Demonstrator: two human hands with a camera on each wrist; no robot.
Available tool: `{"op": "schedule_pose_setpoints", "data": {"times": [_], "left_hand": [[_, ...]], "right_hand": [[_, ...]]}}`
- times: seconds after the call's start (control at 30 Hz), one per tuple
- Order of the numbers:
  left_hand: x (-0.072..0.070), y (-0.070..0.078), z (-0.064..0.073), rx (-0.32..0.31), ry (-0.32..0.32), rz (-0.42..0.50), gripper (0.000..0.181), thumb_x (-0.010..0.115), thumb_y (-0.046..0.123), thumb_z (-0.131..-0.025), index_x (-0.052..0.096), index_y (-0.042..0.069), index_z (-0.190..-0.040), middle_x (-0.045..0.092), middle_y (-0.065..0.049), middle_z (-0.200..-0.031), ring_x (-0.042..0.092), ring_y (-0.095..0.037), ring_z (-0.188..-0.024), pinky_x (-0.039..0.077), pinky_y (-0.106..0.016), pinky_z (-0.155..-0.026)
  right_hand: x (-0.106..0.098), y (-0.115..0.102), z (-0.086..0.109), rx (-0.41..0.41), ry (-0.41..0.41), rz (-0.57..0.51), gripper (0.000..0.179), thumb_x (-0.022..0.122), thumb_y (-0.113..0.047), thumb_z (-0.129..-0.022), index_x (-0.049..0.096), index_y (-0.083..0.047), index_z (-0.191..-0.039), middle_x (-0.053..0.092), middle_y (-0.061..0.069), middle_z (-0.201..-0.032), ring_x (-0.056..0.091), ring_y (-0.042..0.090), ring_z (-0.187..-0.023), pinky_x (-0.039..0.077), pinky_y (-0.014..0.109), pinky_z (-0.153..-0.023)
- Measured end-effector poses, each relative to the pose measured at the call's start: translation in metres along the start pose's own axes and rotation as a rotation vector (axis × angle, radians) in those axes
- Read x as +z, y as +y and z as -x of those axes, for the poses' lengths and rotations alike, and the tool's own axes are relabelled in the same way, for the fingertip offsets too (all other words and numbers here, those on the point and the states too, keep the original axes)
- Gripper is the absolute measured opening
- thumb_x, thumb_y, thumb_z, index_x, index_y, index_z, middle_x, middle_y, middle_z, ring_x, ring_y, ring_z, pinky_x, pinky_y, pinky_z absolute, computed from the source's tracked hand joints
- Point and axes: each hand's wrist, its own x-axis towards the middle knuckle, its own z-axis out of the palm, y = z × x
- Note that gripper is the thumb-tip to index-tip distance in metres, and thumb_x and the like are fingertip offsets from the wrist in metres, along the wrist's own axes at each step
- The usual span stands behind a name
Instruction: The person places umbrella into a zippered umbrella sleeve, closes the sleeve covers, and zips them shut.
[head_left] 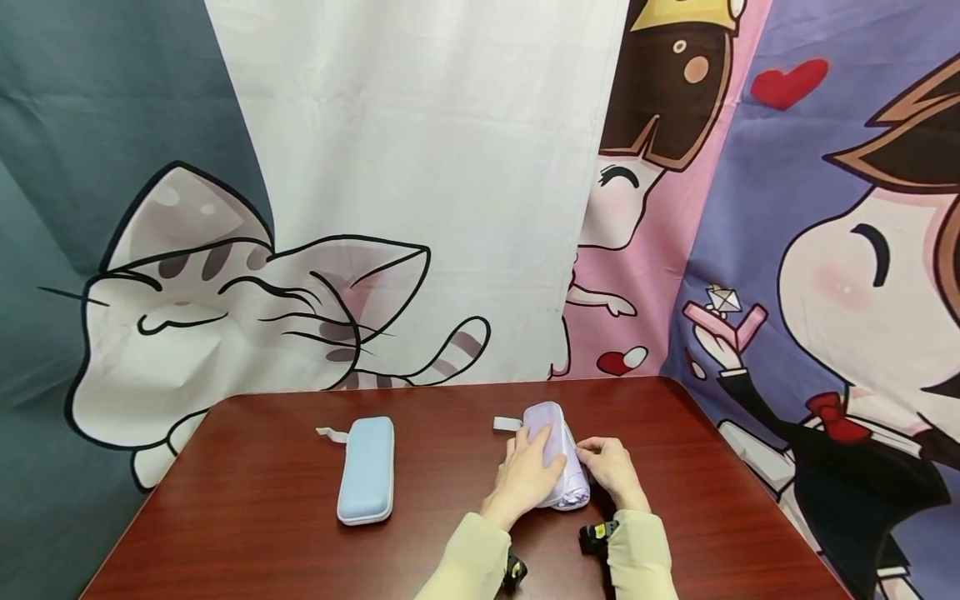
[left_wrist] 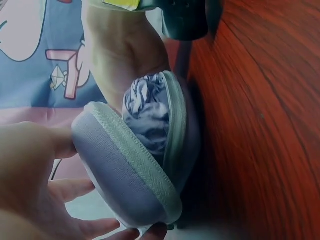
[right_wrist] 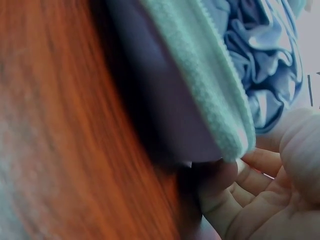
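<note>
A lavender zip case (head_left: 542,414) lies on the table with its lid parted from its base along the near end and right side. Bunched shiny lavender fabric (left_wrist: 147,112) fills the gap between the pale zipper edges. My left hand (head_left: 522,475) holds the lid from above, thumb and spread fingers on opposite sides. At the case's right edge my right hand (head_left: 611,468) pinches with thumb and fingertips. The right wrist view shows these fingers (right_wrist: 260,162) at a corner of the pale zipper trim (right_wrist: 220,115); any zipper pull is hidden.
A light blue zip case (head_left: 367,471) with a pale strap lies closed on the left of the brown table (head_left: 255,500). Another pale strap (head_left: 507,423) sticks out left of the lavender case. Behind the table hangs a printed cartoon cloth (head_left: 450,167).
</note>
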Motion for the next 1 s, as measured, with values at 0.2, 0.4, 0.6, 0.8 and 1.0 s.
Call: {"op": "schedule_pose_setpoints", "data": {"times": [0.2,0.4,0.6,0.8,1.0], "left_hand": [[0.004,0.007,0.0,0.022,-0.02,-0.067,0.05,0.057,0.032,-0.095,0.053,0.016,-0.141,0.038,-0.019,-0.147,0.038,-0.033,-0.129,0.044,-0.059,-0.086],[0.009,0.008,0.001,0.043,-0.015,-0.131,0.046,0.059,0.03,-0.093,0.058,0.015,-0.136,0.041,-0.018,-0.145,0.039,-0.032,-0.128,0.045,-0.054,-0.086],[0.014,0.01,0.0,0.051,0.003,-0.139,0.044,0.061,0.029,-0.092,0.06,0.013,-0.134,0.041,-0.019,-0.144,0.037,-0.032,-0.128,0.048,-0.052,-0.084],[0.02,0.012,-0.002,0.05,0.025,-0.176,0.043,0.062,0.029,-0.092,0.061,0.013,-0.132,0.041,-0.018,-0.142,0.037,-0.032,-0.126,0.05,-0.049,-0.08],[0.025,0.015,-0.002,0.066,0.049,-0.225,0.042,0.063,0.029,-0.092,0.062,0.013,-0.13,0.042,-0.019,-0.14,0.038,-0.033,-0.125,0.05,-0.049,-0.078]], "right_hand": [[0.0,0.0,0.0,0.016,0.016,-0.006,0.008,0.069,-0.009,-0.086,0.074,-0.003,-0.09,0.068,0.007,-0.081,0.057,0.015,-0.067,0.047,0.03,-0.057],[0.001,0.001,0.0,0.022,0.011,0.002,0.008,0.069,-0.01,-0.086,0.075,-0.005,-0.089,0.069,0.005,-0.081,0.058,0.015,-0.065,0.047,0.03,-0.057],[0.0,0.001,-0.001,0.011,0.0,0.017,0.008,0.069,-0.01,-0.086,0.075,-0.005,-0.09,0.07,0.005,-0.084,0.059,0.015,-0.072,0.047,0.03,-0.063],[-0.001,0.0,-0.001,-0.004,-0.02,0.042,0.008,0.07,-0.01,-0.086,0.075,-0.006,-0.09,0.07,0.006,-0.085,0.059,0.016,-0.073,0.047,0.032,-0.067],[-0.004,-0.001,0.001,-0.004,-0.05,0.011,0.01,0.066,-0.009,-0.089,0.075,-0.004,-0.092,0.07,0.007,-0.089,0.06,0.017,-0.079,0.047,0.032,-0.07]]}}
